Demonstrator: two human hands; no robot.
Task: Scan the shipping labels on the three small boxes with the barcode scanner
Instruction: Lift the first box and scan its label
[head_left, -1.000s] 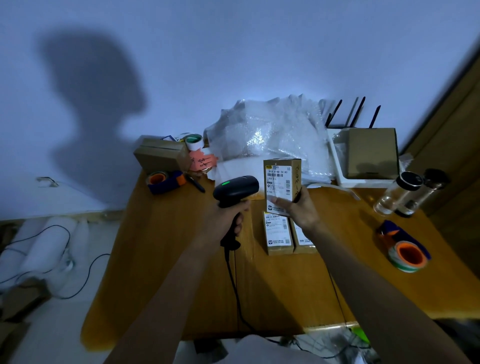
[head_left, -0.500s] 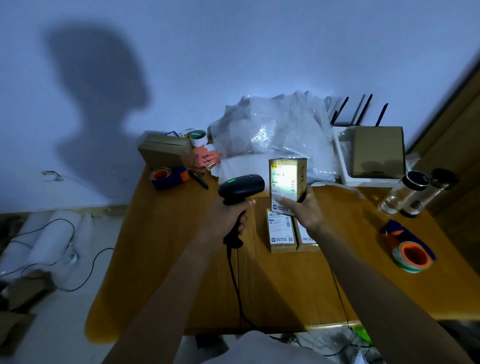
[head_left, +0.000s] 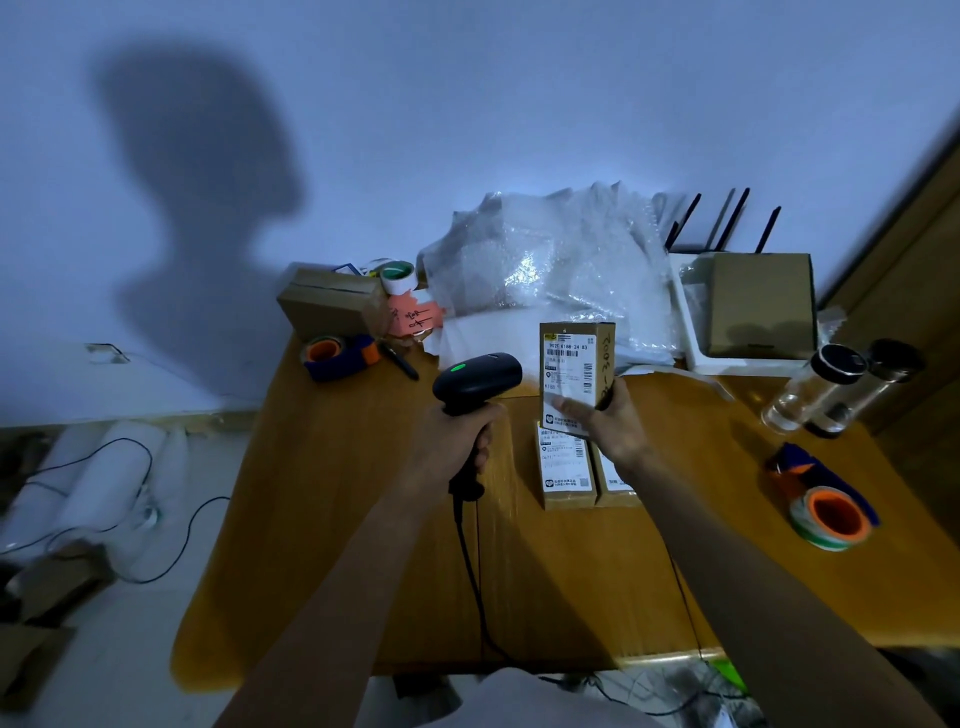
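My left hand (head_left: 457, 436) grips the handle of a black corded barcode scanner (head_left: 478, 382) with a green light on top, its head aimed right. My right hand (head_left: 610, 423) holds a small brown box (head_left: 576, 371) upright above the table, its white shipping label facing me and the scanner, a few centimetres from the scanner's head. Two more small labelled boxes lie flat side by side on the wooden table (head_left: 337, 519): one (head_left: 566, 470) in full view, the other (head_left: 615, 480) partly hidden under my right wrist.
Behind are a bubble-wrap heap (head_left: 550, 265), a brown carton (head_left: 324, 301), a tape dispenser (head_left: 337, 353), a pen (head_left: 400, 358) and a white tray holding a carton (head_left: 758, 304). At right stand two bottles (head_left: 821, 387) and another tape dispenser (head_left: 828, 512). Cables lie on the floor at left.
The scanner's bright light, which lit the held box's label half a second ago, has gone out. Both hands and the box have stayed about where they were.
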